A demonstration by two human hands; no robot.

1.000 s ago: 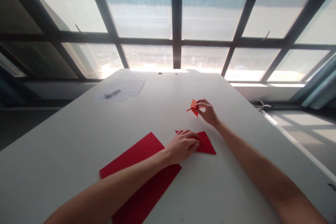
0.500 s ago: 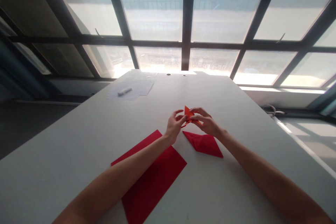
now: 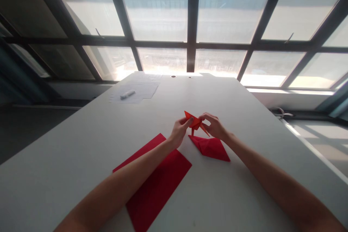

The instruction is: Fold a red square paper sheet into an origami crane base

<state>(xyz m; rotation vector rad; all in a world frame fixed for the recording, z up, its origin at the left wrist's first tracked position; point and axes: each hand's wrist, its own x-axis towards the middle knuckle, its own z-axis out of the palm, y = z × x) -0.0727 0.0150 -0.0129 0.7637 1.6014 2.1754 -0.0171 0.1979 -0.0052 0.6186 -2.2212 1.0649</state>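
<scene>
An orange-red folded paper figure (image 3: 195, 122) is held up between both hands, over the table. My left hand (image 3: 179, 130) pinches its left side, thumb on the near face. On the other side, my right hand (image 3: 213, 125) grips it between thumb and fingers. Two narrow paper points hang down from the figure. Just below it on the table lies a red folded paper piece (image 3: 213, 148), touched by neither hand. Under my left forearm is a flat red sheet of paper (image 3: 163, 181), partly hidden by the arm.
The white table (image 3: 231, 195) reaches forward to large framed windows. Several white papers (image 3: 144, 90) lie at the far left, with a white pen-like object (image 3: 127, 94) on them. Two small round holes are near the far edge.
The orange-red paper figure has been turned in my hands: its upright point now leans to the left, and two narrow points show hanging below. The red papers lie as before.
</scene>
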